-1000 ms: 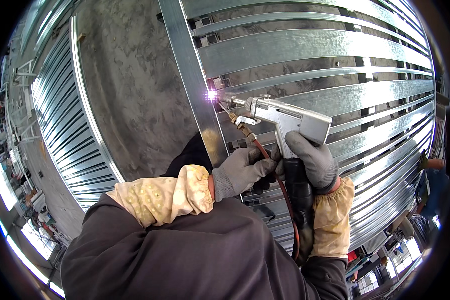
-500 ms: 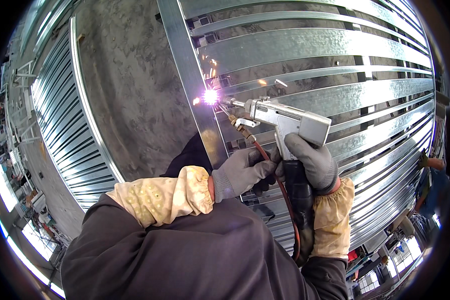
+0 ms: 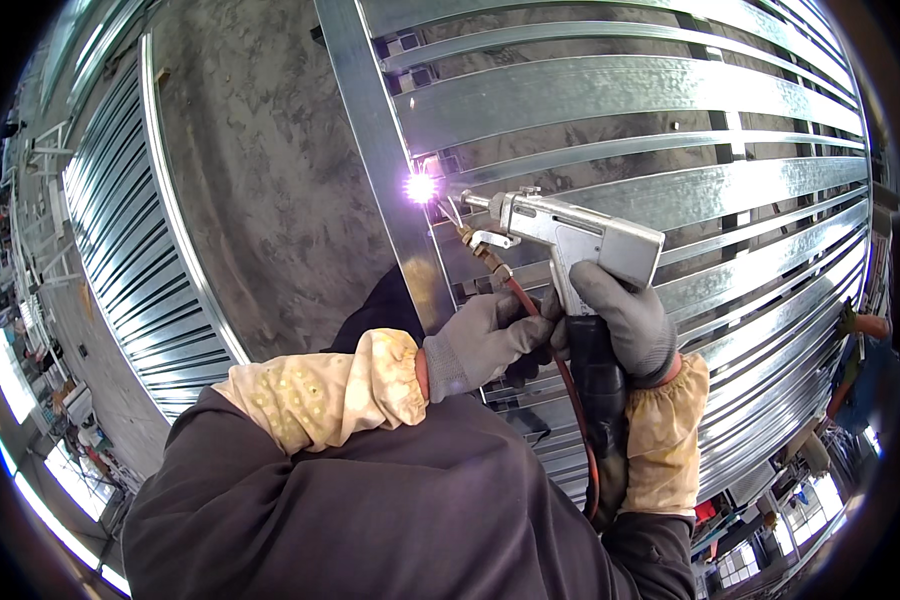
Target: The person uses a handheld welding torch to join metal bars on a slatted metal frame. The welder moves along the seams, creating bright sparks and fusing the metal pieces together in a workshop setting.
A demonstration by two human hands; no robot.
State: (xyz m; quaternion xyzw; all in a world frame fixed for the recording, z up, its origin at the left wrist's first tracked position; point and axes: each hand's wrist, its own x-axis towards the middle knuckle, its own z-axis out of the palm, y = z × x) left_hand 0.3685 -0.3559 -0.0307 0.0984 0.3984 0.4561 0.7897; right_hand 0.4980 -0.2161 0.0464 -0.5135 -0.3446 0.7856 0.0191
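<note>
My gloved right hand is wrapped round the grip of a silver handheld welding gun. The gun's nozzle points left at a bright violet-white glow, where a slat meets the galvanized side rail. A thin reddish hose runs up to a brass fitting below the nozzle. My gloved left hand is closed on this hose, close to the gun's grip; some of its fingers are in shadow. From the grip hangs a thick black sleeve. Glare hides the joint itself.
Galvanized slats stretch right from the rail over a dark, scuffed floor. Another slatted metal panel lies at the left. Part of another person shows at the far right edge.
The glow has shifted slightly up along the rail, and the gun's tip with it. Fewer sparks fly now. Both hands keep their holds.
</note>
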